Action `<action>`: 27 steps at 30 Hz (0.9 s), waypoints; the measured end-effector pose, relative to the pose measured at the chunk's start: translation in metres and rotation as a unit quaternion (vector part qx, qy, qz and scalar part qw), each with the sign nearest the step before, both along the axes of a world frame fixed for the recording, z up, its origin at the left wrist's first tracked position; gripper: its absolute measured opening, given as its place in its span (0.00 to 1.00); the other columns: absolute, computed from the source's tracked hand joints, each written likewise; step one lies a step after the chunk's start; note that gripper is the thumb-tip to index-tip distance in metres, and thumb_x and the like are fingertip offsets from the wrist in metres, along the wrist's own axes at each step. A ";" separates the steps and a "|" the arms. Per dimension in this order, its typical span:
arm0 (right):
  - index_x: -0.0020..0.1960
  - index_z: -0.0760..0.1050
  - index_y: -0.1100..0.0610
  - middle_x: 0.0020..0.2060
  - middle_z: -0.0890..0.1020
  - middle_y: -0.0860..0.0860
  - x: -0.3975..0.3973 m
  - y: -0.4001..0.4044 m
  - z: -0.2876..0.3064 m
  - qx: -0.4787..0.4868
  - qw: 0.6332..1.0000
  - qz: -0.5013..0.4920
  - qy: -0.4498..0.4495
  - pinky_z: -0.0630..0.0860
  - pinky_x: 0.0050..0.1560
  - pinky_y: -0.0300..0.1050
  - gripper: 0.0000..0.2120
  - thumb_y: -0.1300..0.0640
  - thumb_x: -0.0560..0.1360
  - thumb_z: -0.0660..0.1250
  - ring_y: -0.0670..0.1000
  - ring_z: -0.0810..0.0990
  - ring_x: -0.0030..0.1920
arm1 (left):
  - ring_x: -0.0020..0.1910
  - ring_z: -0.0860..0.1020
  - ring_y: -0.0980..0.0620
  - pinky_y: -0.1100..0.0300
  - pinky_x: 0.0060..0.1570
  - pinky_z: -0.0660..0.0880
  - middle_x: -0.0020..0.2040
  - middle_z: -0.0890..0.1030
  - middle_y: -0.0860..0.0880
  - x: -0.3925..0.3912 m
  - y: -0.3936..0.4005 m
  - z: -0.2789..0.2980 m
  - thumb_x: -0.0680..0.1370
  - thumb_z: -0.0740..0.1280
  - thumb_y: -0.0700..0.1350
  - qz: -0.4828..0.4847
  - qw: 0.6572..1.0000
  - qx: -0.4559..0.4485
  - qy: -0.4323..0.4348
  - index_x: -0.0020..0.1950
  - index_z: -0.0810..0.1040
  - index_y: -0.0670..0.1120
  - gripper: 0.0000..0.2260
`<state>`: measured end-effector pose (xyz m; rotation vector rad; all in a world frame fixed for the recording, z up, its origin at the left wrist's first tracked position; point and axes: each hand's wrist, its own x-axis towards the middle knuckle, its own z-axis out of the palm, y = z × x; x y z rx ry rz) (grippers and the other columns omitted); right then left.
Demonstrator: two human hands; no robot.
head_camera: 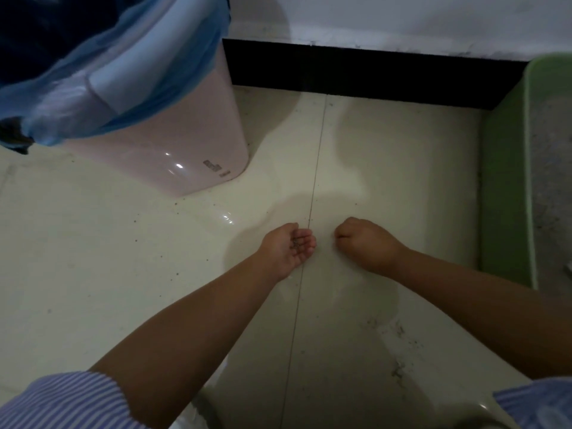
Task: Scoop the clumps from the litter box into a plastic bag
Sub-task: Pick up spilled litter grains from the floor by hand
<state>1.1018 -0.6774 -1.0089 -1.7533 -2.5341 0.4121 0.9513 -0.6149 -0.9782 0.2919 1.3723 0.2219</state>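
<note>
Head view: left hand [288, 247] lies palm-up, cupped, a few dark litter grains [296, 243] in it; right hand [362, 243] is fisted knuckles-up just beside it, contents hidden. Green litter box [507, 181] runs lengthwise right of them, bare floor [387, 168] between. Blue-bagged bin [173, 144] stands far-left.

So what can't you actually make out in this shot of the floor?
- Green plastic litter box, head view: cut off by the right edge; no clumps can be made out.
- Blue plastic bag lining the pink bin: its inside is dark and cropped by the top edge.
- Left hand: cupped palm holds dark specks, too small to identify.
- Right hand: curled fingers face down, hiding any contents.
</note>
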 end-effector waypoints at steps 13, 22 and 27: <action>0.25 0.78 0.63 0.25 0.78 0.56 0.017 -0.024 -0.003 -0.049 0.994 -0.095 0.000 0.74 0.25 0.34 0.10 0.68 0.49 0.79 0.56 0.77 0.23 | 0.17 0.75 0.55 0.70 0.20 0.72 0.17 0.76 0.48 0.002 -0.007 -0.001 0.82 0.54 0.43 -0.016 1.000 -0.014 -0.005 0.35 0.72 0.38 0.18; 0.19 0.72 0.62 0.18 0.73 0.54 0.010 -0.019 0.010 0.002 0.993 -0.099 -0.063 0.62 0.18 0.29 0.13 0.60 0.61 0.57 0.50 0.73 0.18 | 0.31 0.73 0.51 0.68 0.22 0.73 0.18 0.76 0.48 0.002 -0.005 0.001 0.82 0.54 0.43 -0.005 1.000 -0.024 -0.006 0.36 0.72 0.38 0.18; 0.19 0.71 0.61 0.18 0.73 0.55 0.007 -0.013 0.005 -0.020 0.993 -0.085 -0.079 0.64 0.18 0.29 0.14 0.58 0.60 0.54 0.50 0.74 0.18 | 0.32 0.73 0.50 0.67 0.22 0.73 0.18 0.76 0.47 0.003 -0.003 0.003 0.82 0.54 0.43 0.007 1.000 -0.021 -0.007 0.36 0.72 0.37 0.18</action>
